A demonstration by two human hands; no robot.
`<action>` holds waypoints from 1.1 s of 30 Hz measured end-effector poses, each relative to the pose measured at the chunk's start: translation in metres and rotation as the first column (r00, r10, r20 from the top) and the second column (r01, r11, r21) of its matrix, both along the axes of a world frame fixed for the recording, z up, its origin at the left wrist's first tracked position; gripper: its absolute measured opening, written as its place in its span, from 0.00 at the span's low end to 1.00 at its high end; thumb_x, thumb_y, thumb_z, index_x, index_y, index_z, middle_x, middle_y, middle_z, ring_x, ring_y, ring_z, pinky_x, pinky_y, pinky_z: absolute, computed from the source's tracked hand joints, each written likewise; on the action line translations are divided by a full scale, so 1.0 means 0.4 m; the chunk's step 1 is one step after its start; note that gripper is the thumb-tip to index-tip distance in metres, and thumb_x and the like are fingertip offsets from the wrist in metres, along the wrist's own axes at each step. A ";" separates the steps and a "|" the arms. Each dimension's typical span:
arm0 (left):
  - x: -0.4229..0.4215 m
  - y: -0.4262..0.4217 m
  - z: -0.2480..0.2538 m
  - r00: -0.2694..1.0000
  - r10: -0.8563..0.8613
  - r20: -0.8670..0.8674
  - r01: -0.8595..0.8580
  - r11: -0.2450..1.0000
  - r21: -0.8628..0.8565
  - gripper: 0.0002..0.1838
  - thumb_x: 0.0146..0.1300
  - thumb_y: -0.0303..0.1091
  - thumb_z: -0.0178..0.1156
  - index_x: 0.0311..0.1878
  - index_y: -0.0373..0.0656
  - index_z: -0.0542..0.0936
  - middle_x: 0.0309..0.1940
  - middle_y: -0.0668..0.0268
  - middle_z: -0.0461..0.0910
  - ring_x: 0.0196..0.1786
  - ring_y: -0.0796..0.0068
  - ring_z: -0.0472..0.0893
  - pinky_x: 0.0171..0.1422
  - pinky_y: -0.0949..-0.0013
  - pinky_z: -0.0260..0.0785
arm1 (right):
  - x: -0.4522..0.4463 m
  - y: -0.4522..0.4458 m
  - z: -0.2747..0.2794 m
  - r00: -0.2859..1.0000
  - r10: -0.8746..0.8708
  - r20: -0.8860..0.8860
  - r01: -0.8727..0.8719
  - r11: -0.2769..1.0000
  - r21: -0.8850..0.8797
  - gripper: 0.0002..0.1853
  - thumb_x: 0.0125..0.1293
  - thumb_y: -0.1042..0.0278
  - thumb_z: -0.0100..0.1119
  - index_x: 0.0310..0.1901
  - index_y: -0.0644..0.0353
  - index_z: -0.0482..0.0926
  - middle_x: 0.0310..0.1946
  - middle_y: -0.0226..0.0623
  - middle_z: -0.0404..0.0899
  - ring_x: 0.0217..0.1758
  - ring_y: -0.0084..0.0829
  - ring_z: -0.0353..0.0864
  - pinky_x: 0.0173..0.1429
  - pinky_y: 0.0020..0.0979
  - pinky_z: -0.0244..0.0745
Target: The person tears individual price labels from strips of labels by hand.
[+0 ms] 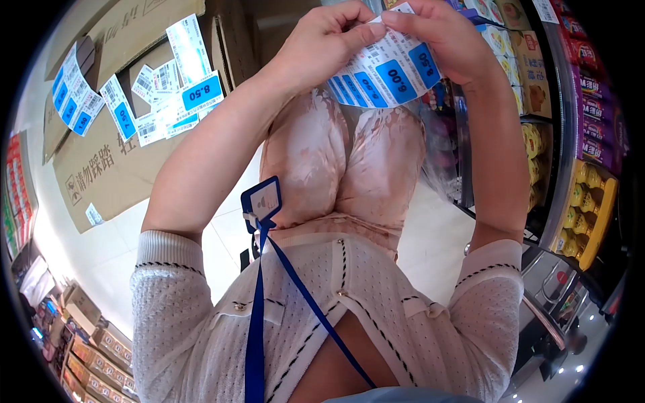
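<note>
Both hands meet at the top edge of a sheet of price labels [386,80], white with blue price panels such as 6.00 and 8.50. My left hand [329,43] pinches the sheet's upper edge between thumb and fingers. Close beside it, my right hand [440,33] grips the same edge with its thumb on the front. The sheet hangs above my knees and curls a little. More price labels [201,93] lie in a loose spread on a cardboard box [111,178] to the left, some overlapping.
Store shelves [564,134] with packaged goods rise on the right, with a yellow tray [594,215] of small items at their lower end. A blue lanyard with a badge [262,203] hangs over my lap. Stacked cartons [101,363] stand at the lower left.
</note>
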State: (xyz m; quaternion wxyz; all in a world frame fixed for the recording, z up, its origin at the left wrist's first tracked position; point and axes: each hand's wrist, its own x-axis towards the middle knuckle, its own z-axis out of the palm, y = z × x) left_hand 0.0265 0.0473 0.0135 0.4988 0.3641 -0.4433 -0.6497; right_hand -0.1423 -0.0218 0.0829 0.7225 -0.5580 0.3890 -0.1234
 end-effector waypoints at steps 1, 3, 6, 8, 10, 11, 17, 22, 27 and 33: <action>-0.001 0.000 0.001 1.000 -0.003 -0.001 0.003 1.000 0.003 0.05 0.67 0.31 0.55 0.35 0.42 0.75 0.22 0.77 0.70 0.23 0.90 0.65 0.26 0.82 0.56 | -0.005 -0.003 0.000 1.000 0.010 0.003 -0.010 1.000 -0.008 0.08 0.65 0.71 0.54 0.32 0.66 0.79 0.29 0.30 0.80 0.29 0.18 0.77 0.35 0.20 0.72; -0.005 0.000 0.003 1.000 -0.009 -0.002 0.009 1.000 0.008 0.05 0.67 0.31 0.55 0.36 0.42 0.75 0.24 0.76 0.73 0.25 0.89 0.67 0.29 0.82 0.59 | -0.006 -0.004 0.005 1.000 0.026 -0.018 -0.026 0.999 -0.028 0.09 0.66 0.70 0.53 0.32 0.66 0.79 0.29 0.31 0.80 0.29 0.19 0.78 0.35 0.20 0.73; -0.009 -0.002 -0.003 0.994 0.008 -0.113 -0.007 1.000 0.007 0.05 0.68 0.32 0.54 0.37 0.40 0.75 0.28 0.74 0.75 0.30 0.87 0.71 0.35 0.82 0.63 | -0.006 -0.003 0.012 0.998 0.036 -0.059 -0.037 0.999 -0.021 0.09 0.67 0.69 0.53 0.33 0.66 0.78 0.29 0.31 0.80 0.29 0.19 0.78 0.35 0.21 0.73; -0.007 0.000 0.001 0.984 -0.021 -0.177 0.023 1.000 0.007 0.05 0.68 0.31 0.54 0.37 0.40 0.75 0.29 0.73 0.76 0.32 0.86 0.72 0.38 0.81 0.65 | -0.010 -0.007 0.005 0.998 0.043 -0.044 -0.041 0.998 0.044 0.10 0.67 0.68 0.52 0.34 0.66 0.78 0.29 0.32 0.80 0.29 0.20 0.78 0.36 0.21 0.74; -0.007 -0.001 0.000 0.977 -0.015 -0.213 0.015 1.000 0.000 0.05 0.68 0.31 0.54 0.37 0.40 0.75 0.30 0.72 0.76 0.33 0.86 0.72 0.39 0.81 0.65 | -0.011 -0.003 -0.002 0.999 0.020 0.037 -0.023 0.996 0.089 0.10 0.68 0.68 0.51 0.35 0.66 0.78 0.30 0.32 0.81 0.29 0.20 0.79 0.36 0.22 0.74; -0.010 -0.003 -0.005 0.976 0.006 -0.216 -0.008 1.000 -0.005 0.05 0.68 0.31 0.54 0.37 0.40 0.74 0.30 0.72 0.76 0.33 0.86 0.72 0.39 0.81 0.65 | -0.010 -0.002 -0.004 0.997 0.007 0.078 -0.015 0.994 0.112 0.10 0.68 0.68 0.51 0.35 0.66 0.78 0.30 0.33 0.81 0.29 0.20 0.79 0.36 0.22 0.75; -0.014 0.001 -0.005 0.979 0.154 -0.133 -0.156 0.988 -0.006 0.06 0.68 0.31 0.54 0.36 0.40 0.73 0.29 0.72 0.75 0.31 0.86 0.71 0.37 0.81 0.65 | 0.012 0.007 -0.010 0.992 -0.077 0.101 0.064 0.990 0.126 0.11 0.69 0.68 0.50 0.34 0.66 0.78 0.30 0.34 0.81 0.29 0.21 0.79 0.35 0.22 0.75; -0.013 -0.001 0.003 0.979 0.159 -0.129 -0.161 0.987 -0.008 0.05 0.65 0.30 0.57 0.35 0.40 0.74 0.27 0.72 0.75 0.30 0.86 0.71 0.34 0.81 0.64 | 0.021 0.013 -0.005 0.992 -0.123 0.016 0.123 0.992 0.012 0.10 0.68 0.69 0.51 0.34 0.66 0.78 0.29 0.32 0.80 0.27 0.20 0.78 0.32 0.21 0.74; -0.006 -0.004 0.012 0.995 0.057 -0.082 -0.052 0.997 0.062 0.05 0.61 0.27 0.61 0.35 0.39 0.75 0.27 0.71 0.77 0.28 0.86 0.72 0.33 0.81 0.65 | 0.028 0.034 0.021 0.978 -0.122 -0.172 0.065 0.949 -0.307 0.10 0.67 0.69 0.53 0.34 0.68 0.79 0.27 0.30 0.79 0.27 0.16 0.75 0.31 0.21 0.71; -0.007 -0.004 0.004 0.990 0.045 -0.132 -0.042 0.999 0.028 0.05 0.61 0.26 0.61 0.36 0.38 0.75 0.30 0.69 0.78 0.31 0.84 0.75 0.37 0.80 0.68 | 0.025 0.043 0.031 0.965 -0.143 -0.221 0.041 0.911 -0.411 0.11 0.66 0.69 0.53 0.35 0.69 0.80 0.27 0.28 0.79 0.28 0.15 0.73 0.31 0.20 0.70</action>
